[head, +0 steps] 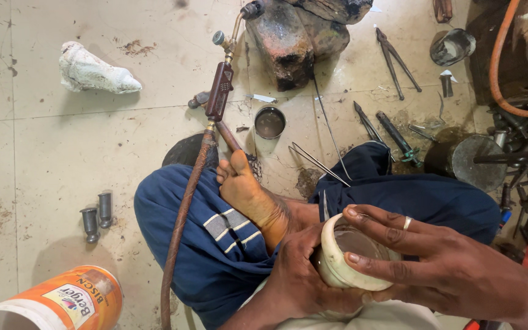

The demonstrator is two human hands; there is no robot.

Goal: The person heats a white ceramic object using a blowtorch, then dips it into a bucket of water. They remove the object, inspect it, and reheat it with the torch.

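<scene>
Cream bowl; navy trousers, grey-white stripes.

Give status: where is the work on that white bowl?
Done: nothing finished is visible. In hand: the left hand cups the white bowl from below, and the right hand rests fingers on its rim; it seems to hold liquid. Untouched: the torch lies on the floor, unlit, and the tweezers and small cup sit unused.

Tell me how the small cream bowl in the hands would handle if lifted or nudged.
The cream bowl looks rigid, probably ceramic, so likely breakable. Its rounded side suggests it may rock or roll. The left hand cups it and the right hand spans its rim.
</scene>
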